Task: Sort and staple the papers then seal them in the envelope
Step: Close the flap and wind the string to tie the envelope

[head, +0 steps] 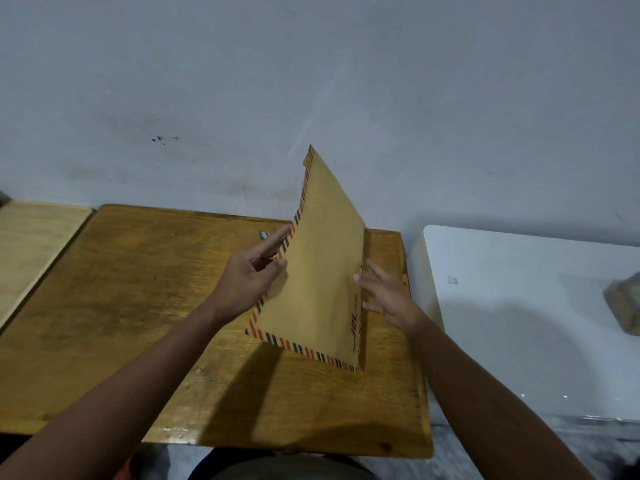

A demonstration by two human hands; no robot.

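The left hand pinches the striped left edge of the envelope between thumb and fingers, in the middle of the frame. The right hand is open, its fingers spread and touching the right edge of the envelope – it does not grip. The brown envelope stands tilted above the wooden table, its lower edge close to the table top, its upper corner rising before the grey wall. A small object lies on the table behind the left hand – too hidden to tell what. At the right of the frame stands a white table.
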